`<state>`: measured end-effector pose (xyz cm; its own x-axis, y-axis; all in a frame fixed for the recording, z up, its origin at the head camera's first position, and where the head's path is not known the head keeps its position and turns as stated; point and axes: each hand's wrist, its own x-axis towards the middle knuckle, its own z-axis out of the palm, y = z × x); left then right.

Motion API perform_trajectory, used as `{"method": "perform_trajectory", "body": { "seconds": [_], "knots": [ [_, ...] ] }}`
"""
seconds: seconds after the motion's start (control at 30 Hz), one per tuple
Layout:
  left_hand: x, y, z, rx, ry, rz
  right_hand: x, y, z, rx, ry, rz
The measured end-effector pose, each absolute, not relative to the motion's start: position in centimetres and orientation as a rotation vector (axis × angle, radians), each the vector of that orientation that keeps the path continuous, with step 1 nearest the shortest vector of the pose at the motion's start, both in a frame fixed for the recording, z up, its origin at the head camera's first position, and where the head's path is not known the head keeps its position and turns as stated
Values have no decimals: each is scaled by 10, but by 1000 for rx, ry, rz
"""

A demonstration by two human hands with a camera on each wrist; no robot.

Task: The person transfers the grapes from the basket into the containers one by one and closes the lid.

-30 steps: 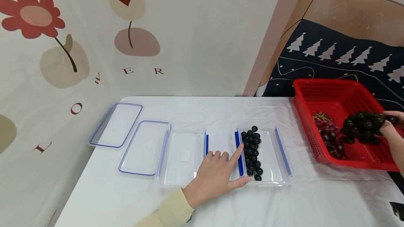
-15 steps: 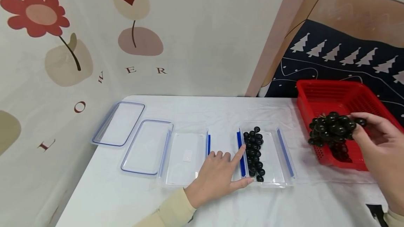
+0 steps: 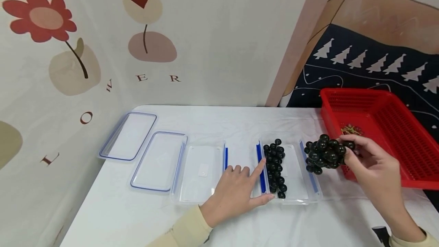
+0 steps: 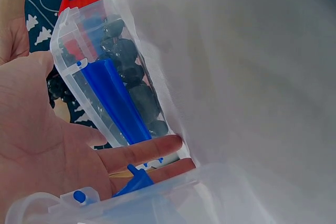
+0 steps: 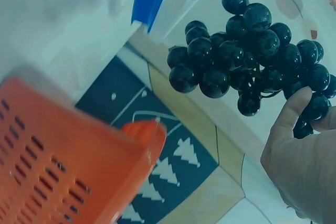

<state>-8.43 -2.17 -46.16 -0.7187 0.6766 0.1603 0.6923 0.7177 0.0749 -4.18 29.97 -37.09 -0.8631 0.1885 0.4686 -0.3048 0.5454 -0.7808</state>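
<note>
A bunch of dark grapes (image 3: 326, 153) hangs from my right hand (image 3: 375, 174), pinched between thumb and fingers at one end. It is held in the air by the right edge of a clear box (image 3: 296, 178) with blue side flaps. Inside that box, along its left wall, lies another bunch of black grapes (image 3: 274, 167). My left hand (image 3: 234, 191) has its thumb and index finger spread against the box's left side. In the left wrist view its fingers (image 4: 139, 152) extend past the blue flap (image 4: 118, 100). The right wrist view shows the held grapes (image 5: 231, 56) close up.
A red basket (image 3: 363, 94) stands at the right, with reddish grapes (image 3: 351, 129) partly hidden behind my right hand. Left of my left hand is a second clear box (image 3: 202, 163). Two blue-rimmed lids (image 3: 158, 161) lie further left on the white table (image 3: 219, 121).
My right hand has carried the dark grapes left, out of the red basket to the right edge of the clear box. My left hand has stayed by the box.
</note>
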Motion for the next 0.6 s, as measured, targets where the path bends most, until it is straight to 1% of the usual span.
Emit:
{"method": "perform_trajectory", "body": {
  "seconds": [0.2,0.37,0.6],
  "knots": [
    [-85,-22,-463,-1122,-2799,-206,-35,287,-379,169,-2289,1390],
    [-84,-22,-463,-1123,-2805,-211,-30,279,-384,182,-2364,1363],
    [-85,-23,-462,-1121,-2782,-204,-22,276,-389,194,-2409,1515]
  ]
}}
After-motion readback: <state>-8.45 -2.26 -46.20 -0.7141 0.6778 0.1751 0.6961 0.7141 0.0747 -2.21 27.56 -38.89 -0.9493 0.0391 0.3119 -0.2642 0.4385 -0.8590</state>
